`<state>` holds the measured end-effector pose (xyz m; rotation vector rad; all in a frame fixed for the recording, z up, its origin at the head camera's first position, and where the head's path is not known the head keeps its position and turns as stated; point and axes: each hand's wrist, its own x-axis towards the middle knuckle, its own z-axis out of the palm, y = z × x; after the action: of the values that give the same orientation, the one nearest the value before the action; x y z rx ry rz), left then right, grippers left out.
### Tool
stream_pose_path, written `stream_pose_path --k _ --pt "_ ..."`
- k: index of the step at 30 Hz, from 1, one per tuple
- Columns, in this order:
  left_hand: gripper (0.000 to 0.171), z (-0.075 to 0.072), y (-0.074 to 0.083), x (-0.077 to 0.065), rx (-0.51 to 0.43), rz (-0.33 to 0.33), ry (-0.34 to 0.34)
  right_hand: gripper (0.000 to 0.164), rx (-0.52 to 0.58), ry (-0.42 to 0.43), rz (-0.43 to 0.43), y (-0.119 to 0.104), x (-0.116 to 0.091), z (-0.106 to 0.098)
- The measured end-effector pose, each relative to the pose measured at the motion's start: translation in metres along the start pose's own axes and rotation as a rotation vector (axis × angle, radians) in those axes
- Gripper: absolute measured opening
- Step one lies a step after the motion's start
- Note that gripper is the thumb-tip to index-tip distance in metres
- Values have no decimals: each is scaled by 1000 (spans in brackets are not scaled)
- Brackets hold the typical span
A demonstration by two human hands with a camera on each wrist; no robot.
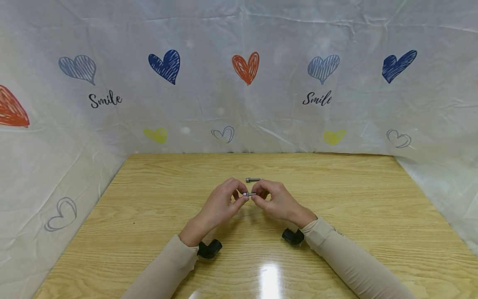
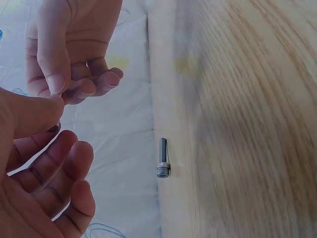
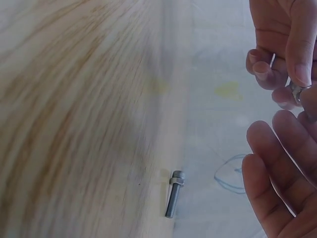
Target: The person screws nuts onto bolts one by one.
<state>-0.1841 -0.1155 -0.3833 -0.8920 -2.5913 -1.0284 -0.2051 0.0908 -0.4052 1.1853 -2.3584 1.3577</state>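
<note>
A small metal bolt (image 1: 250, 194) is held level between both hands above the table. My left hand (image 1: 222, 203) pinches it at the head end with thumb and index finger. From the other side, my right hand (image 1: 278, 201) pinches the shank near its tip. In the right wrist view a bit of the metal head (image 3: 297, 92) shows between the left fingertips; the rest is hidden by fingers. A second bolt (image 1: 253, 180) lies on the table just beyond the hands, its head to the left. A nut (image 2: 163, 165) sits on that bolt close under its head.
The wood-grain table (image 1: 149, 187) meets a white cloth backdrop (image 1: 201, 104) printed with hearts at its far edge. A black wrist device (image 1: 210, 249) sits below the left wrist, another black device (image 1: 292, 236) below the right.
</note>
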Motion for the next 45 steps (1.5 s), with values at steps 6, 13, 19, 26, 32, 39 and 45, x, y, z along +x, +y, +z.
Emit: stream_pose_path --k 6,13,19,26,32,39,45 --pt "9 1 1 0 -2 -13 -9 4 -3 -17 10 0 0 0" --pt "10 3 1 2 9 -20 -16 4 -42 -29 3 3 1 -2" --pt "10 4 -2 8 18 -36 -31 4 -52 -55 31 7 4 -7" --pt "8 7 -13 18 32 -52 -61 4 -70 -89 86 17 10 -9" --pt "7 11 -24 27 33 -80 -87 3 -119 -122 138 26 16 -10" --pt "6 12 -32 38 82 -117 -154 3 -154 -195 174 37 24 -14" --pt "6 15 -39 46 100 -142 -193 4 -187 -247 192 45 30 -15"
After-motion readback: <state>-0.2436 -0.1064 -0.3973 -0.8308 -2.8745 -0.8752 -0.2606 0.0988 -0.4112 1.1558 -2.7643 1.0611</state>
